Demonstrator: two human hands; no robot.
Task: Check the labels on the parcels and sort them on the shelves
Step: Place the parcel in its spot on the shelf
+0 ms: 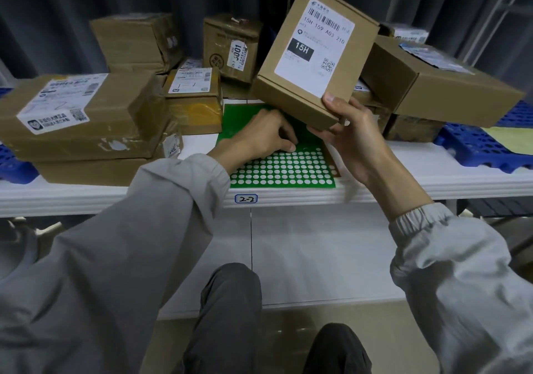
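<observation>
Your right hand (350, 131) grips the small parcel (314, 56) by its lower corner, thumb on the labelled face and fingers curled beneath, holding it tilted in the air above the shelf (403, 177) with the white shipping label (315, 46) turned toward you; the printed block reads 15H. The parcel's long axis runs from your hand up and away to the right, so the free end points toward the back of the shelf. Your left hand (264, 135) rests on the green sticker sheet (284, 168) just below and to the left of the parcel, its fingers curled with the tips pressed at the upper edge of the white dots, apparently picking at one; whether a dot is already pinched cannot be told. The sheet lies flat at the shelf front above the handwritten tag 2-2 (246, 198), between the stacked parcels on the left (86, 113) and the leaning box on the right (432, 85). The left hand is nearer the sheet; any sticker must travel up and to the right to reach the held label.
</observation>
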